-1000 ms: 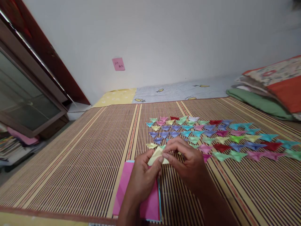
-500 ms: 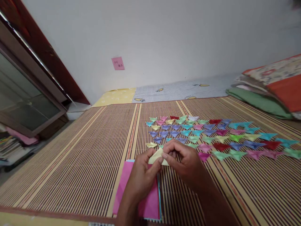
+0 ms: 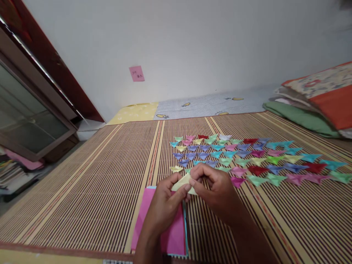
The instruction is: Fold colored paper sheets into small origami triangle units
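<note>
Yellow paper (image 3: 181, 181) shows on my feed over the mat (image 3: 82, 183), by the far edge of the pink stack (image 3: 173, 240); I see the left hand (image 3: 167, 205) pinching one side, the right hand (image 3: 216, 189) the other. I'd judge an uneven tug could tear it or skew a crease, and careless knuckles might scatter the nearest boats (image 3: 238, 182).

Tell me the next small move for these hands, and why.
Probably press the crease flatter with the right hand: its thumb and fingers are at the folded pale yellow paper, and the left hand grips the other side.
</note>
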